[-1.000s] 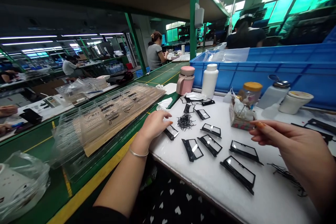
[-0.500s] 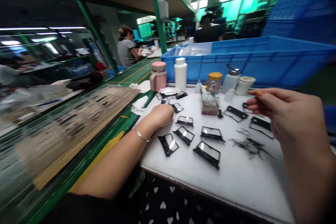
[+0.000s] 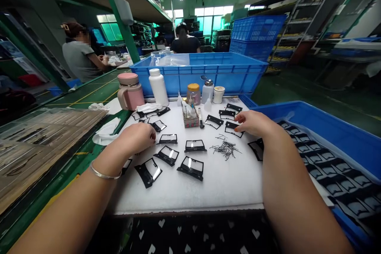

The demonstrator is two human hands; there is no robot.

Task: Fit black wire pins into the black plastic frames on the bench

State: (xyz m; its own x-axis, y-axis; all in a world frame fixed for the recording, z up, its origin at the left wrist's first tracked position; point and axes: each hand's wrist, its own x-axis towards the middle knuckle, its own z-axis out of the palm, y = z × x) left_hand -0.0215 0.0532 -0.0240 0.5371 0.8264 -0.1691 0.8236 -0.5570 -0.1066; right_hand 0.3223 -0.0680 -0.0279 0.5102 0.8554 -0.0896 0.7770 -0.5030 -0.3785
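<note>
My left hand (image 3: pixel 137 137) rests on the white foam mat (image 3: pixel 220 182) with its fingers curled into a loose fist; what is inside it is hidden. Black frames with clear windows (image 3: pixel 190 166) lie scattered just right of it. My right hand (image 3: pixel 253 123) reaches across the mat's far right side, fingertips curled down onto a black frame (image 3: pixel 231 128). A small heap of thin black pins (image 3: pixel 225 149) lies between my two hands.
A pink mug (image 3: pixel 130 92), a white bottle (image 3: pixel 158 86), a yellow-lidded jar (image 3: pixel 193 92) and a small tool box (image 3: pixel 190 118) line the back. Behind them is a blue crate (image 3: pixel 214 72). A blue bin (image 3: pixel 333 135) of frames sits right, clear trays (image 3: pixel 38 143) left. Other people (image 3: pixel 77 53) work beyond.
The view has swung right, bringing the right-hand bin into sight. My right hand came down from mid-air onto a frame. My left hand stayed curled on the mat.
</note>
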